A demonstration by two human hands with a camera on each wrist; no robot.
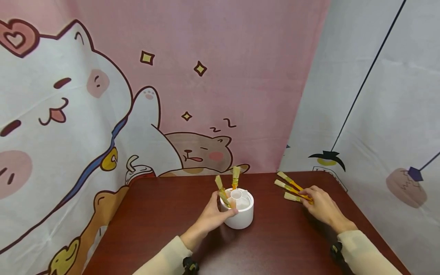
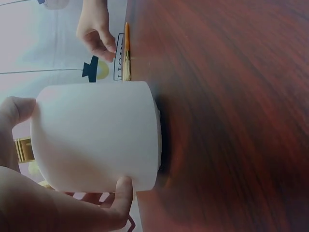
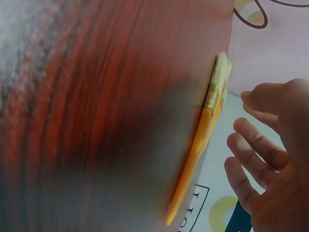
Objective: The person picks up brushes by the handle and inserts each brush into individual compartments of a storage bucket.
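Note:
My left hand grips a round white brush holder, thumb at the front and fingers around its left side. Inside, the holder is divided into compartments around a central ring. Three flat paintbrushes stand in it with bristles up: one at the back and two leaning at the left. In the left wrist view the holder's smooth wall fills the middle. Over at the right, my right hand hovers above three orange-handled paintbrushes lying on the table. In the right wrist view its fingers are loosely bent, apart from the nearest paintbrush.
The dark reddish-brown wooden table reaches back to a pink cloth printed with cartoon animals. A pale cloth with printed hanging lamps runs along the right side. Both sleeves are cream, with a dark band at the left wrist.

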